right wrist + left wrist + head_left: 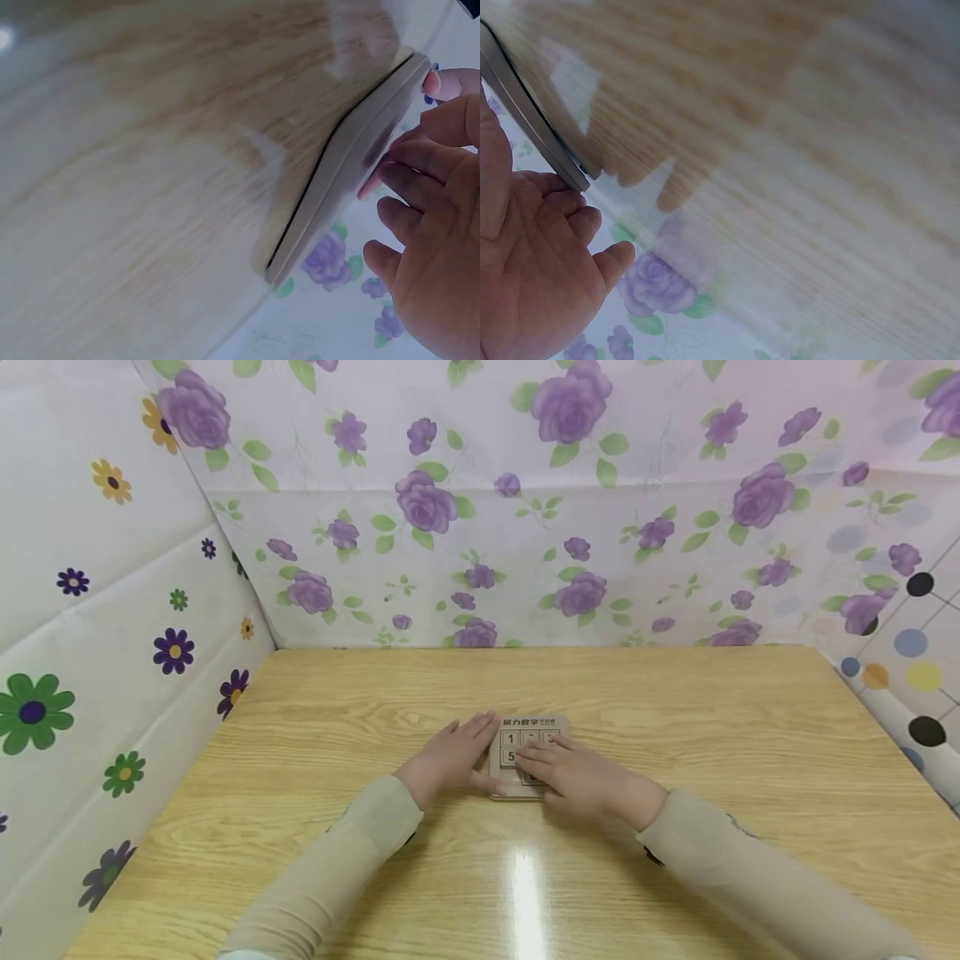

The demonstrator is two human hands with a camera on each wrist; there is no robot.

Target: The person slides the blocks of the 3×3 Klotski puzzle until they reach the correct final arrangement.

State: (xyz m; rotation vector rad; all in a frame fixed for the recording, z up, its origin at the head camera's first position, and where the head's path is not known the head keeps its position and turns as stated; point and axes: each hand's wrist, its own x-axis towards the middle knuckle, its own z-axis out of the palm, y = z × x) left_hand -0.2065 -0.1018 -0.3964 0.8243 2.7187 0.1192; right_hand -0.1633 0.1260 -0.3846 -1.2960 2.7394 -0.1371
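A flat number sliding puzzle (513,789) lies on the table, with dark characters along its top edge. Tiles marked 1, 3 and 5 can be read; other tiles are partly covered. My left hand (453,758) rests at the puzzle's left side, fingers extended, with the thumb at its lower left corner. Over the tiles lies my right hand (581,774), its fingertips touching them and hiding the right part of the board. In the left wrist view, the fingers (585,221) lie beside the board's edge. The right wrist view shows the board side-on beneath the right fingers (401,217).
The wooden table (360,693) is glossy and reflects light near the front. A purple-flowered cloth (495,527) hangs behind it. Another flowered cloth (127,635) stands along the left side, and a dotted one (911,643) along the right.
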